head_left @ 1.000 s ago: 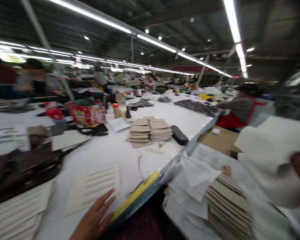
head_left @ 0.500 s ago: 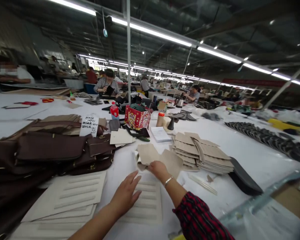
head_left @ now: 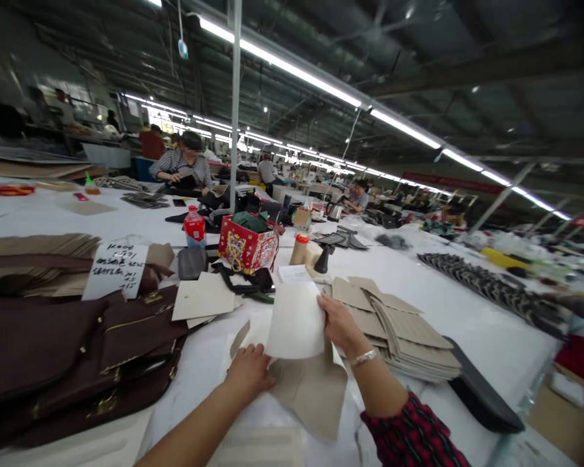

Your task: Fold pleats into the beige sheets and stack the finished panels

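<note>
My right hand (head_left: 340, 323) pinches the right edge of a white sheet (head_left: 296, 321), which is lifted and tilted above the table. Below it lies a beige, cloth-like piece (head_left: 314, 395) with a curled right edge. At the lower left, my left hand (head_left: 250, 373) has its fingers curled down on the beige piece, close to the white sheet's lower corner. Its fingertips are partly hidden. To the right of my right hand stands a stack of beige pieces (head_left: 403, 334). Pale panels with raised strips (head_left: 257, 447) lie nearest to me.
Dark brown leather bags (head_left: 39, 350) fill the left, with a handwritten card (head_left: 114, 269) behind. Beyond my hands stand a red patterned box (head_left: 248, 245), a red-capped bottle (head_left: 194, 227) and an orange-topped jar (head_left: 299, 249). A black curved piece (head_left: 486, 389) lies right. A person (head_left: 185, 165) works across the table.
My right hand has raised the white sheet from the pile of beige pieces. My left hand has moved forward from above the pale panel onto the beige piece. The view has shifted right.
</note>
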`<state>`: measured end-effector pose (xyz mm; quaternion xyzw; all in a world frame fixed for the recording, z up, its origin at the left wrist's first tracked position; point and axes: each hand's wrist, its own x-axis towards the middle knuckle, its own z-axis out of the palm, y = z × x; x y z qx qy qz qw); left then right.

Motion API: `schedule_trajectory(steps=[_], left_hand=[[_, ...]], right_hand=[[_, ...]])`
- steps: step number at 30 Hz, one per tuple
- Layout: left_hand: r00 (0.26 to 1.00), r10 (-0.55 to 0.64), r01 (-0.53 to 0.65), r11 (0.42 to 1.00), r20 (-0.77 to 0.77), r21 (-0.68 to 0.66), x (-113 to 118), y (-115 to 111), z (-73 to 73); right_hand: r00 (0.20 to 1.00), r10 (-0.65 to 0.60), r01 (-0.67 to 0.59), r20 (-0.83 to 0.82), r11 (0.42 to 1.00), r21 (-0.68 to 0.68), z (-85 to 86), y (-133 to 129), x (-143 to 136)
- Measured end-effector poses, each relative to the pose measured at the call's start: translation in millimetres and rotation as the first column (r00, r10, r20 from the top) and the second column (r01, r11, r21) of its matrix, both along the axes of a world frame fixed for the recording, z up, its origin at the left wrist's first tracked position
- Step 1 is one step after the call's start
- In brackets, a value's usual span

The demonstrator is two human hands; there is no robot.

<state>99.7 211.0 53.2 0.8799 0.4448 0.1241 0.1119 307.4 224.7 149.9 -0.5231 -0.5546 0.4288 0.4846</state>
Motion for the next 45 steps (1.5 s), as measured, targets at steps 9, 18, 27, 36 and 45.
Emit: schedule_trajectory(steps=[9, 18, 27, 36, 45], left_hand=[[0.878, 0.001, -0.114, 0.972, 0.479, 0.206, -26, -79, 60.5], [0.820, -0.198, 0.057, 0.962, 0.538, 0.268, -3, -166, 84.2], [0.641, 0.208, 0.076, 0.941, 0.739, -0.331, -34, -183, 113.9], [0.611, 0.437, 0.512, 0.418, 0.660, -0.751, -58, -185, 64.8], [0.261, 0.809, 0.734, 0.188, 0.527, -0.652, -50, -219, 7.9]], right_hand=[[0.955, 0.075, -0.085, -0.287, 0.996, -0.023, 47.3, -68, -8], [0.971, 0.042, -0.040, -0.234, 0.999, 0.011, 47.7, -169, -68], [0.857, -0.270, 0.019, 0.439, 0.868, 0.495, 68.1, -224, -48], [0.788, 0.214, -0.254, 0.578, 0.967, -0.011, 64.1, -204, -41], [0.912, -0.245, 0.241, 0.329, 0.969, 0.054, 6.0, -206, -40]])
